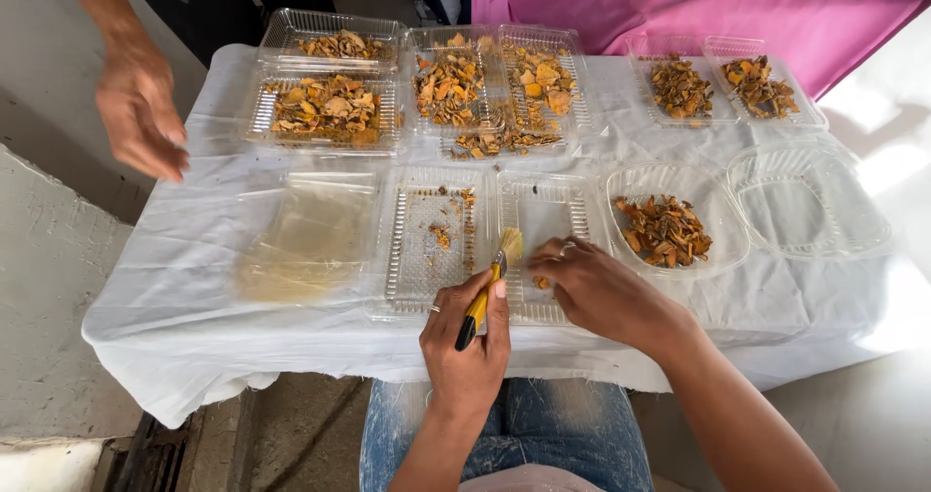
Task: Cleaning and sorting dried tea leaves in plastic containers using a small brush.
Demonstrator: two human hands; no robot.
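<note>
My left hand [467,342] grips a small brush [490,284] with a yellow and black handle, its pale bristles resting on the middle hinge of an open clear plastic clamshell tray [412,259]. A few orange-brown dried crumbs lie in the tray's left half. My right hand [596,288] rests on the tray's right half [543,211], fingertips curled down beside a small orange piece [540,283]. There is a ring on each of my two hands.
Several clear trays of dried orange-brown pieces [330,104] stand along the far side of the white-clothed table [194,327]. A round clear clamshell [669,225] holds more pieces, its lid [810,201] empty. Another person's hand [141,114] hovers at the far left. A pink cloth [737,7] hangs behind.
</note>
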